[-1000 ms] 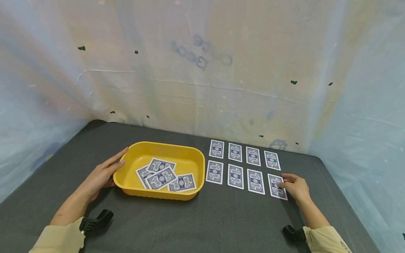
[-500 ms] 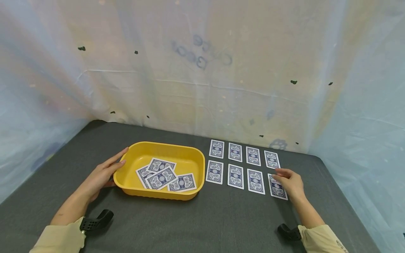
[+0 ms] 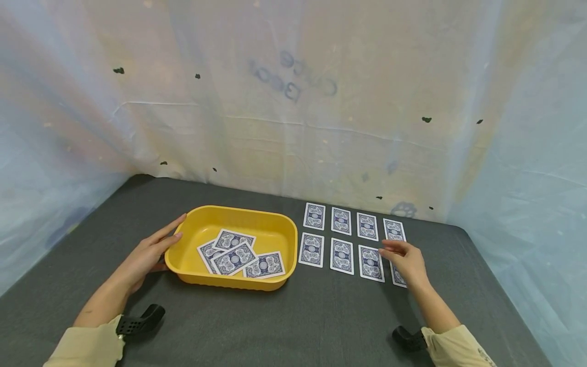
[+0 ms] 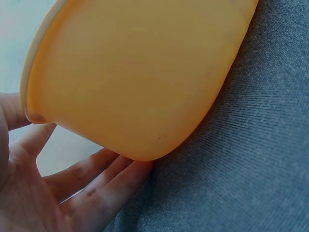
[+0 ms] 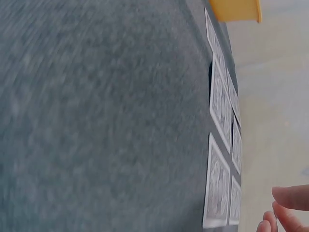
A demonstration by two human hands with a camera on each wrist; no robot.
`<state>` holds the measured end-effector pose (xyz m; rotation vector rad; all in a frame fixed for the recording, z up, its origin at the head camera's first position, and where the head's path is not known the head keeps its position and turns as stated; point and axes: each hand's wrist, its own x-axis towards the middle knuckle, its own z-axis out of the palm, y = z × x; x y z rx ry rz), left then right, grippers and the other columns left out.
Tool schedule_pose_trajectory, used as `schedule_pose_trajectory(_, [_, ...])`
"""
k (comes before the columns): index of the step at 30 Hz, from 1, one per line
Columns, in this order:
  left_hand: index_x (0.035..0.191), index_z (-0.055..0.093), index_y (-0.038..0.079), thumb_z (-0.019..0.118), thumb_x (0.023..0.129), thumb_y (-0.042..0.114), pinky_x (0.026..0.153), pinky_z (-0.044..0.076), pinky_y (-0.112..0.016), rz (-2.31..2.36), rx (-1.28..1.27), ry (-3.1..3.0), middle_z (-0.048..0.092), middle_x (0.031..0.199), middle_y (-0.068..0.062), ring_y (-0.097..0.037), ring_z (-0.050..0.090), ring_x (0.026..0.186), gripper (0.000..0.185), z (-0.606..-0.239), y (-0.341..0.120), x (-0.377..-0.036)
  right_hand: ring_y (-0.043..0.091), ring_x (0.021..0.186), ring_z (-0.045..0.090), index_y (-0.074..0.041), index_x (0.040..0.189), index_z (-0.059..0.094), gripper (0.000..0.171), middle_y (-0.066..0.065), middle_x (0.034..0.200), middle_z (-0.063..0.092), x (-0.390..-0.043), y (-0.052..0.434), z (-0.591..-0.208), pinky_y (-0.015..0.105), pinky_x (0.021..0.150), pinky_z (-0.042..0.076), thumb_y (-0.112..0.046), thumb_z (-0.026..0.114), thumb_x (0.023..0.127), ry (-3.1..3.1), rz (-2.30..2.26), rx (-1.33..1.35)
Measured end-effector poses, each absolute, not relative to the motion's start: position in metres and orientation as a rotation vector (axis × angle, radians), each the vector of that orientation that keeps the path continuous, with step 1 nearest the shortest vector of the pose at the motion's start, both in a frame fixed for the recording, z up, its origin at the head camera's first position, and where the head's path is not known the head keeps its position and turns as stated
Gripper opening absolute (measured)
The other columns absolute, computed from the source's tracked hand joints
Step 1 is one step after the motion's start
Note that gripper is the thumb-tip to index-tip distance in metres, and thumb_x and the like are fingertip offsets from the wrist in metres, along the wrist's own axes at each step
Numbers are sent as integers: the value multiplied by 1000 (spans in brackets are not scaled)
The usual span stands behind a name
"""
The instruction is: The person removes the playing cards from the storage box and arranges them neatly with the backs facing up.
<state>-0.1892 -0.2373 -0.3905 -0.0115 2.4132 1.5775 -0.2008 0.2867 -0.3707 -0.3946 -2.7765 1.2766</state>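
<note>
On the grey table [image 3: 321, 326], my left hand [image 3: 144, 257] rests flat-fingered against the yellow tray [image 3: 275, 232], steadying it. My right hand [image 3: 405, 260] hovers loosely curled, holding nothing, over the near-row cards [image 3: 370, 263]. The risk, as I judge it: a careless fingertip could nudge neighbouring cards and skew the neat rows.

Right hand [image 3: 405, 260] covers most of the near-right blue-backed playing card [image 3: 398, 276]. Card faces all hidden, backs up. Left-wrist view: yellow plastic tub [image 4: 140, 72] cut off at top. Right-wrist view blurred; only fingertips [image 5: 289, 198] show.
</note>
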Motion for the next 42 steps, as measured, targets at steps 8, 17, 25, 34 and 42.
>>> schedule_pose_trajectory(8, [154,7,32,37,99,55,90,48,-57,1575,-20,2416,5,160,-20,-45,27,136,67,-391,-238,-189,3,79,54,5,120,62,36,16,105,67,-200,273,-367,18,68,44,-14,67,89,-2755,1316,-310])
schedule_pose_trajectory(17, [155,7,32,37,99,54,90,48,-57,1579,-21,2417,5,160,-21,-45,26,136,67,-392,-238,-189,-1,76,56,6,117,63,34,15,103,68,-201,257,-364,16,67,46,-10,68,88,-2715,1373,-229])
schedule_pose_trajectory(25, [155,7,32,38,99,56,90,48,-57,1581,-23,2416,5,160,-20,-45,26,137,68,-391,-238,-188,0,78,57,4,116,65,32,12,100,68,-202,242,-362,17,68,46,-10,68,88,-2709,1427,-143])
schedule_pose_trajectory(34, [154,9,33,39,100,51,82,54,-40,1620,-12,2414,8,160,-20,-40,36,132,64,-392,-237,-188,3,80,60,5,115,65,31,14,99,69,-200,223,-358,17,70,47,-8,69,87,-2673,1513,-87])
schedule_pose_trajectory(42, [154,8,35,38,100,52,86,53,-46,1603,-29,2421,8,160,-20,-41,35,133,64,-392,-236,-188,3,79,61,7,112,65,29,15,97,70,-202,205,-354,16,70,48,-4,68,86,-2637,1563,-14])
